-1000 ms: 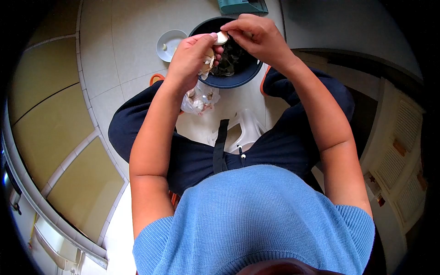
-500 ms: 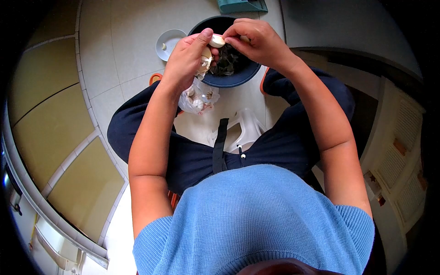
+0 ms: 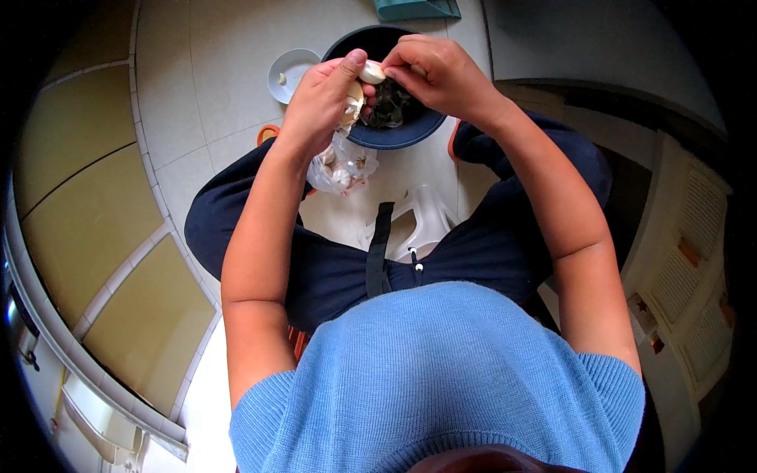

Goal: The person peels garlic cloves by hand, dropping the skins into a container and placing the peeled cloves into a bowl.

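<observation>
Left grip (image 3: 322, 104) clamped on clove (image 3: 372, 72), thumb one side, fingers the other; same grip also has a papery garlic chunk (image 3: 352, 110) tucked low against the fingers, loose skin hanging off it; right grip (image 3: 440, 72) pinches the clove's right end, thumb and forefinger tips together on it; so clove sits between both hands, above the basin (image 3: 400, 143).

Basin is dark blue, on the tiled floor (image 3: 230, 87); dark crumpled stuff (image 3: 386, 114) inside, can't tell what; plate (image 3: 300, 77) just left of basin, one small pale piece (image 3: 281, 79) on it; clear bag (image 3: 364, 165) with garlic bulbs (image 3: 341, 177) on the floor this side of basin, below left wrist; white stool (image 3: 432, 219) nearer the body, between the knees, partly covered by dark trousers (image 3: 505, 236); teal item (image 3: 416, 9) beyond basin, cut by frame edge.
</observation>
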Motion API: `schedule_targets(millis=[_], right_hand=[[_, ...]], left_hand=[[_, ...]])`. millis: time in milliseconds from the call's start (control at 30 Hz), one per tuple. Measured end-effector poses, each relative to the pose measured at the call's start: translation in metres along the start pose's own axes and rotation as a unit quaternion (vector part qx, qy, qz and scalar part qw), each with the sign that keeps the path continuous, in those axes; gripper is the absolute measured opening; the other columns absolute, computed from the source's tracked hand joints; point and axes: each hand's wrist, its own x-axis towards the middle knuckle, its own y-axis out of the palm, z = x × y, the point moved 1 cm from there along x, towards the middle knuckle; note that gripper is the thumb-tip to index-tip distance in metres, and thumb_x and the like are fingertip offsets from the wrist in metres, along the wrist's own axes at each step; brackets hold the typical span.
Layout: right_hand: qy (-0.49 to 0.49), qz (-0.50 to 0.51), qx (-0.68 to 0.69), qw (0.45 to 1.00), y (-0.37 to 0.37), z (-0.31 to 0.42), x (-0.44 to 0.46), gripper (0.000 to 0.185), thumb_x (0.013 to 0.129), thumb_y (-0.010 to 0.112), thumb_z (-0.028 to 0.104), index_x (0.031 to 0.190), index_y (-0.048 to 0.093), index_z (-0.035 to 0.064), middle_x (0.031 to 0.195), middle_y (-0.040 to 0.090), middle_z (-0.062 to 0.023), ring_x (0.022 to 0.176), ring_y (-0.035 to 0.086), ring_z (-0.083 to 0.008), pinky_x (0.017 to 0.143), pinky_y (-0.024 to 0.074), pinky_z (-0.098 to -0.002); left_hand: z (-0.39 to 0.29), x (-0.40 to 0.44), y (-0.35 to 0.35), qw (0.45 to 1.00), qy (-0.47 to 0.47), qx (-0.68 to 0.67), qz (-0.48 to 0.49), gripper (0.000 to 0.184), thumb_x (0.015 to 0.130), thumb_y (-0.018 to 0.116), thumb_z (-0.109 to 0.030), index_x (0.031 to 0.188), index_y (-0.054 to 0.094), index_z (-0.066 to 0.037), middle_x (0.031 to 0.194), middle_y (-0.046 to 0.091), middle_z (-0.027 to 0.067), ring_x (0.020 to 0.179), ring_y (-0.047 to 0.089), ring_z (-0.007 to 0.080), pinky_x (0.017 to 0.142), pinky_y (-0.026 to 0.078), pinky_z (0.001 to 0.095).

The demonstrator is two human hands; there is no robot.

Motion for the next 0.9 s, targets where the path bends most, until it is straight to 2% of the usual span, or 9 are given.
schedule_targets(millis=[67, 133, 233, 433, 667, 767, 833, 900], right_hand=[[0.0, 0.0, 0.0, 1.0, 0.001, -0.001, -0.001, 0.006, 0.076, 0.062, 0.006, 0.078, 0.059, 0.0016, 0.074, 0.059, -0.0119, 0.069, 0.059, -0.0294, 0.061, 0.0472, -0.0356], [-0.015, -0.004, 0.008, 1.0, 0.003, -0.003, -0.002, 0.007, 0.076, 0.064, 0.002, 0.08, 0.058, 0.0005, 0.072, 0.056, -0.0108, 0.065, 0.056, -0.0257, 0.056, 0.0429, -0.0324], [0.012, 0.005, -0.005, 1.0, 0.003, -0.002, -0.002, 0.007, 0.076, 0.063, 0.007, 0.078, 0.059, 0.0016, 0.073, 0.059, -0.0122, 0.068, 0.059, -0.0294, 0.06, 0.0469, -0.0354], [0.052, 0.009, 0.068, 0.996, 0.0, -0.003, -0.001, 0.009, 0.078, 0.063, 0.01, 0.08, 0.061, 0.0013, 0.072, 0.06, -0.0134, 0.066, 0.059, -0.0277, 0.059, 0.0468, -0.0344], [0.023, 0.007, 0.024, 0.999, 0.003, -0.003, -0.002, 0.009, 0.078, 0.062, 0.008, 0.08, 0.061, 0.0001, 0.071, 0.059, -0.0138, 0.064, 0.059, -0.0274, 0.059, 0.0469, -0.0329], [0.054, 0.0, 0.048, 0.997, 0.001, -0.001, -0.001, 0.008, 0.079, 0.061, 0.007, 0.082, 0.063, 0.0001, 0.071, 0.06, -0.0126, 0.062, 0.059, -0.023, 0.058, 0.0464, -0.03], [0.094, -0.016, 0.156, 0.983, -0.001, -0.004, 0.0, 0.009, 0.08, 0.061, 0.006, 0.086, 0.064, 0.0003, 0.072, 0.062, -0.0107, 0.061, 0.058, -0.0177, 0.058, 0.0454, -0.027], [0.103, 0.002, 0.165, 0.981, -0.008, -0.001, 0.002, 0.01, 0.081, 0.061, 0.006, 0.087, 0.065, 0.0003, 0.073, 0.062, -0.0099, 0.062, 0.057, -0.0159, 0.057, 0.0448, -0.0261]], left_hand=[[0.001, 0.0, -0.001, 1.0, 0.0, 0.002, 0.004, 0.037, 0.092, 0.05, -0.038, 0.094, 0.059, -0.003, 0.068, 0.058, 0.0002, 0.056, 0.055, 0.0085, 0.051, 0.046, 0.0204], [0.001, 0.001, -0.001, 1.0, 0.0, 0.003, 0.008, 0.036, 0.092, 0.05, -0.038, 0.094, 0.06, -0.003, 0.067, 0.058, 0.0002, 0.056, 0.055, 0.0085, 0.051, 0.046, 0.0204], [0.002, 0.0, 0.001, 1.0, -0.009, -0.004, 0.0, 0.037, 0.092, 0.05, -0.038, 0.093, 0.059, -0.003, 0.067, 0.058, 0.0001, 0.056, 0.055, 0.0087, 0.052, 0.046, 0.0203], [-0.001, -0.002, 0.002, 1.0, -0.007, -0.005, -0.005, 0.037, 0.092, 0.05, -0.039, 0.093, 0.059, -0.003, 0.067, 0.058, 0.0, 0.057, 0.055, 0.0088, 0.053, 0.047, 0.0207], [-0.001, -0.003, 0.003, 1.0, -0.02, 0.001, -0.009, 0.038, 0.092, 0.049, -0.04, 0.092, 0.058, -0.003, 0.068, 0.058, 0.0009, 0.057, 0.056, 0.0099, 0.053, 0.047, 0.0212], [-0.003, -0.002, 0.004, 1.0, -0.02, -0.008, -0.008, 0.039, 0.092, 0.049, -0.041, 0.091, 0.058, -0.003, 0.068, 0.058, 0.0016, 0.057, 0.056, 0.0104, 0.054, 0.048, 0.0217], [-0.005, -0.001, 0.003, 1.0, -0.013, -0.017, -0.001, 0.04, 0.091, 0.049, -0.042, 0.091, 0.058, -0.003, 0.068, 0.058, 0.0019, 0.058, 0.057, 0.0106, 0.054, 0.048, 0.022], [-0.007, 0.0, 0.003, 0.999, -0.018, -0.035, -0.006, 0.041, 0.091, 0.049, -0.043, 0.092, 0.058, -0.003, 0.068, 0.058, 0.002, 0.058, 0.057, 0.0111, 0.054, 0.048, 0.0227]])
